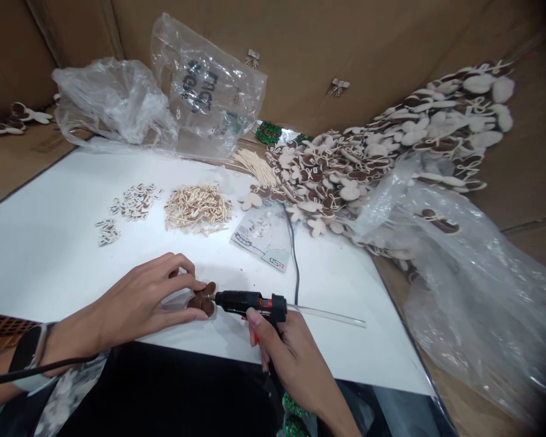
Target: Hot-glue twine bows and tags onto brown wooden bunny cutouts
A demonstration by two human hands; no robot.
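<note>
My right hand (282, 346) is wrapped round a black hot glue gun (250, 303) with a red trigger, and a clear glue stick (332, 315) juts from its back end. The gun's nozzle points left and meets a small brown felt piece (203, 306) with rounded lobes near the table's front edge. Thumb and fingers of my left hand (159, 294) pinch that brown piece from its left side. Behind it lie a pile of short cream-coloured cord pieces (198, 206) and smaller heaps of tiny white-and-brown bits (139, 201).
Clear plastic bags (118, 103) stand at the back left. Many brown-and-white felt shapes (337, 170) are heaped at the right, beside another plastic bag (477, 261). A printed packet (266, 237) lies mid-table, near a black cable (295, 261). Cardboard walls (300, 36) surround the white table (40, 243).
</note>
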